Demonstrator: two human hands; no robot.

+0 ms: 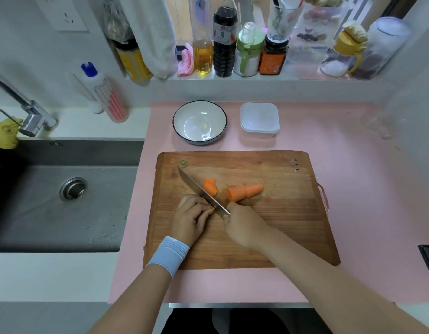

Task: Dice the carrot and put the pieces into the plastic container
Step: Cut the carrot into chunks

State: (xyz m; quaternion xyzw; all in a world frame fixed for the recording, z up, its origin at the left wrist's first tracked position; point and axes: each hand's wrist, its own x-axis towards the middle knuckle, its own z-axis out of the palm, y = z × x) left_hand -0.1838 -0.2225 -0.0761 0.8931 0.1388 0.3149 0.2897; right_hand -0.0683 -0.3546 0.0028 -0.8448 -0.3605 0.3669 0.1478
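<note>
On the wooden cutting board (269,237) lie two orange carrot chunks: a short one (210,187) just beyond the knife blade and a longer tapered one (245,192) to its right. My right hand (245,227) grips the handle of a knife (199,189), whose blade runs diagonally up and left. My left hand (191,218) has its fingers curled down on a small carrot piece (213,209) at the blade, mostly hidden under them. The square plastic container (259,120) stands beyond the board, with no carrot visible in it.
A white bowl with a dark rim (199,121) stands left of the container on the pink mat (353,189). A steel sink (64,196) and faucet (27,109) lie to the left. Bottles and jars (224,42) line the ledge behind.
</note>
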